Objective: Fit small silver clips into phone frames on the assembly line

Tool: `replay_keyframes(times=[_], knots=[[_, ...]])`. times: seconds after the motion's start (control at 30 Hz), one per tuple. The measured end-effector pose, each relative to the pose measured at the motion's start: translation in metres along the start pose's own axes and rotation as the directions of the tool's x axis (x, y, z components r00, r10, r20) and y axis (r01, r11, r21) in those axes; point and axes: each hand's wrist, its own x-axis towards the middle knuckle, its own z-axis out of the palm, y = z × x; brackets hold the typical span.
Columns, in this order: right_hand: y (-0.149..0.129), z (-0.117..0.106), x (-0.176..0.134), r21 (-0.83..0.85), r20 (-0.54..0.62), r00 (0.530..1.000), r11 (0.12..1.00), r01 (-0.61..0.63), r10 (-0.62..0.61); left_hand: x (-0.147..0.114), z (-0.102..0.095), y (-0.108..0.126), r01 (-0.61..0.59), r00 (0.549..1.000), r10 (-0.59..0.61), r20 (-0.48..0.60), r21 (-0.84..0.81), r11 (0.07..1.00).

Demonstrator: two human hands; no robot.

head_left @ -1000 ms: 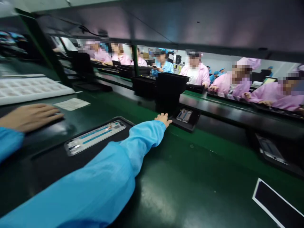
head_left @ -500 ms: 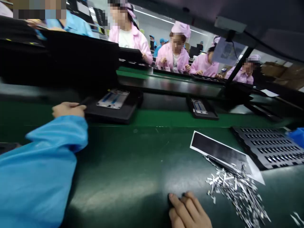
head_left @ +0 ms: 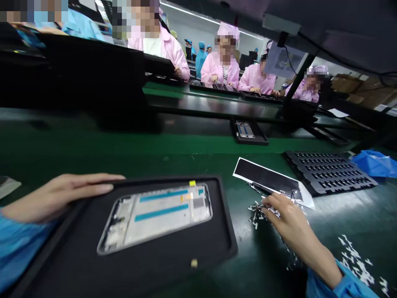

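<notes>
A black tray [head_left: 221,231] lies close in front of me, with a phone frame [head_left: 164,221] in it that carries two blue strips and a yellow tab. My left hand [head_left: 70,190] grips the tray's far left rim, fingers straight along the edge. To the right, my right hand [head_left: 288,221] is over a pile of small black and white strips [head_left: 256,213]. Its thumb and forefinger are drawn together in a pinch; whatever is between them is too small to make out. The hand covers much of the pile.
Behind the pile lies a black sheet with a white border [head_left: 263,171]. A slotted black tray [head_left: 333,171] and a blue bag [head_left: 375,163] stand at right. White scraps [head_left: 356,260] lie lower right. Another framed tray [head_left: 249,132] sits farther back. Co-workers sit across the line.
My left hand has drawn the black tray with the phone frame from the far strip towards me. My right hand has moved up and right, onto the strip pile. The view has shifted slightly.
</notes>
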Motion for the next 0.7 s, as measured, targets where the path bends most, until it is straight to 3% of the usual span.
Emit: replay_keyframes(times=[0.1,0.23,0.33,0.4,0.47,0.57,0.63,0.7], knots=[[-0.005,0.007,0.001,-0.006,0.101,0.994,0.999,-0.049,0.049,-0.019,0.002,-0.016,0.003,0.978,-0.002,0.208,-0.004,1.000],[-0.007,0.011,0.005,0.006,0.189,0.976,0.994,-0.108,0.105,-0.014,-0.007,-0.033,-0.260,0.940,0.198,0.279,0.209,0.943],[-0.004,0.012,0.008,0.038,0.235,0.964,0.990,-0.133,0.121,-0.012,-0.004,-0.017,-0.447,0.883,0.346,0.318,0.340,0.827],[-0.003,0.012,0.011,0.063,0.254,0.958,0.986,-0.155,0.135,-0.022,0.010,0.007,-0.570,0.803,0.427,0.416,0.326,0.754],[-0.002,0.012,0.012,0.086,0.263,0.953,0.980,-0.179,0.151,-0.037,0.034,0.035,-0.733,0.650,0.548,0.527,0.242,0.636],[0.000,0.013,0.014,0.107,0.268,0.948,0.973,-0.206,0.171,-0.060,0.080,0.069,-0.869,0.461,0.580,0.672,0.209,0.449],[0.001,0.015,0.015,0.118,0.267,0.948,0.970,-0.211,0.173,-0.070,0.111,0.083,-0.910,0.396,0.565,0.724,0.229,0.345],[0.003,0.016,0.015,0.135,0.269,0.949,0.969,-0.208,0.166,-0.076,0.138,0.090,-0.923,0.372,0.566,0.736,0.230,0.308]])
